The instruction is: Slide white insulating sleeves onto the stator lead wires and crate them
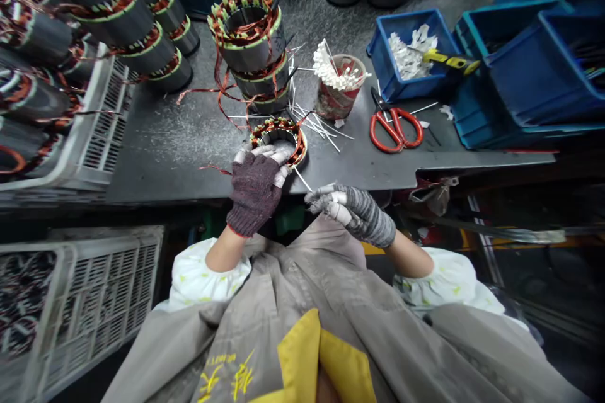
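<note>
A motor stator (pixel 302 146) with copper windings and a pale green rim lies near the front edge of the workbench. My left hand (pixel 255 186), in a dark knitted glove with white-wrapped fingertips, grips its near left side. From the stator's near rim a thin white cable tie (pixel 303 179) runs down to my right hand (pixel 354 209). That hand wears a grey glove, and its fingers pinch the tie's free end. Just behind stands a stack of stators (pixel 253 50) with loose copper leads hanging down.
Loose white ties (pixel 321 129) lie beside a cup (pixel 338 101) full of more. Red-handled scissors (pixel 397 129) rest to the right. A blue bin (pixel 385 69) holds white pieces and a yellow-handled tool (pixel 449 62). Stacked stators and a white crate (pixel 101 119) stand at left.
</note>
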Demonstrator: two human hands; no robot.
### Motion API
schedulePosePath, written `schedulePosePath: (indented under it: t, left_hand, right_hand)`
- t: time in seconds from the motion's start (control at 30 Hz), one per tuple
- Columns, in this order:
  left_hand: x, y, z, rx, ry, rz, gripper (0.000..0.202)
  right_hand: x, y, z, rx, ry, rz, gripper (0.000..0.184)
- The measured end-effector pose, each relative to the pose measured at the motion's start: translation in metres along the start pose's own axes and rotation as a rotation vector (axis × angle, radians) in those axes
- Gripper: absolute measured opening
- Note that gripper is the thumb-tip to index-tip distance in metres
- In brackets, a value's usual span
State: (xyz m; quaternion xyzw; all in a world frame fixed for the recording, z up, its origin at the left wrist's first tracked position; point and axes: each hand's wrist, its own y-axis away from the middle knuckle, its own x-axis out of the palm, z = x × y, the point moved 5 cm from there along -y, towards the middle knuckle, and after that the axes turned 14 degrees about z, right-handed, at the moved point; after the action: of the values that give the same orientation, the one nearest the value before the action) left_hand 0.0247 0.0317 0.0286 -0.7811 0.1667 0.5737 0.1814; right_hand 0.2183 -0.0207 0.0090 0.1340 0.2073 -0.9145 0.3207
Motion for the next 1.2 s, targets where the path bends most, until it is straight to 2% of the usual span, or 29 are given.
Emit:
schedulePosePath:
  t: [0.17,0.33,0.47,0.6,0.7,0.77,0.87,0.97,1.03,1.2]
  left_hand:
    - [-0.003,-0.001,-0.002,-0.039,0.024,-0.052,0.042]
    - [-0.002,-0.002,-0.001,-0.022,0.024,-0.005,0.036]
    - [-0.002,-0.004,-0.002,-0.047,-0.008,-0.047,0.036]
    - [-0.004,-0.006,-0.004,-0.103,0.004,-0.116,0.038]
    - [-0.004,-0.007,-0.003,-0.123,0.078,-0.161,0.038]
    - [-0.004,-0.008,-0.002,-0.122,0.112,-0.172,0.032]
    - [-0.002,-0.008,-0.003,-0.105,0.088,-0.195,0.026]
    - [-0.001,-0.007,-0.005,-0.080,0.023,-0.223,0.026]
    - [0.001,-0.006,-0.006,-0.057,-0.010,-0.226,0.027]
    - [0.000,-0.001,-0.007,0.039,-0.022,-0.205,0.029]
  right_hand:
    - [-0.001,-0.016,0.000,-0.005,0.115,-0.033,0.034]
    - [0.005,0.002,0.010,0.055,0.201,-0.042,0.028]
    - [0.008,0.001,0.008,0.032,0.193,-0.037,0.031]
    - [0.005,-0.024,-0.007,0.019,0.098,-0.060,0.037]
    - [0.000,-0.041,-0.015,0.040,0.041,-0.159,0.041]
    - [-0.002,-0.046,-0.022,0.090,-0.046,-0.261,0.040]
    - [-0.002,-0.048,-0.037,0.201,-0.301,-0.406,0.039]
    - [0.003,-0.049,-0.050,0.290,-0.469,-0.433,0.046]
    - [0.003,-0.051,-0.050,0.307,-0.447,-0.422,0.045]
    - [-0.005,-0.057,-0.045,0.318,-0.183,-0.406,0.039]
